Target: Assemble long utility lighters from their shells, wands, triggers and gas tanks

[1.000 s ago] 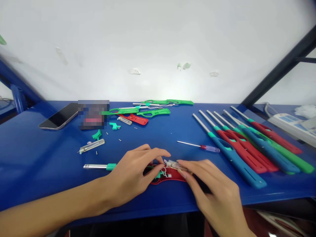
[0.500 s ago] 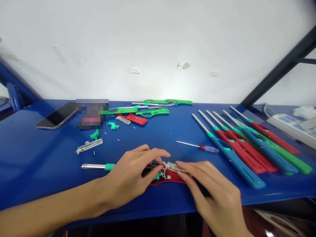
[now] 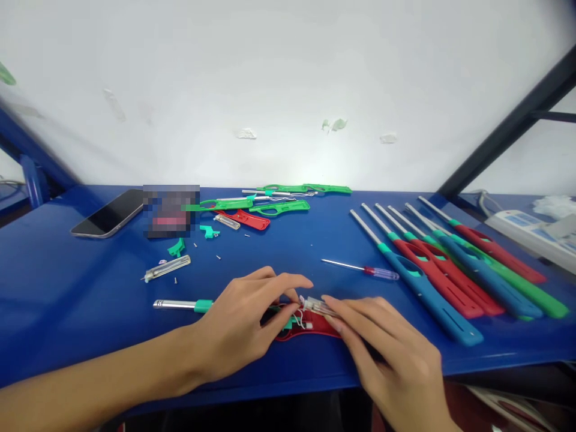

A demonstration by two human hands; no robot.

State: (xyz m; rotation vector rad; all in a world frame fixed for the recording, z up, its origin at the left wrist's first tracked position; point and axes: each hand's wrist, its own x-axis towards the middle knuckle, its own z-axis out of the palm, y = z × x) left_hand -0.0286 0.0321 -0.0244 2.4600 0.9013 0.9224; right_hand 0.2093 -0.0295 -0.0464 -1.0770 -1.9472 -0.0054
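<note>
Clear tank (image 3: 314, 305) — pinched by right hand (image 3: 393, 351), left hand (image 3: 245, 315) curled at its tip, hold unclear — is best kept off white wires (image 3: 302, 319).

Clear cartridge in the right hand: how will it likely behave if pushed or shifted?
The clear cartridge will probably stay stiff, as its body looks straight and hard-walled. Its smooth, shiny sides may slip between the fingers of the right hand. The white wires near its end look thin, so they might snag.
</note>
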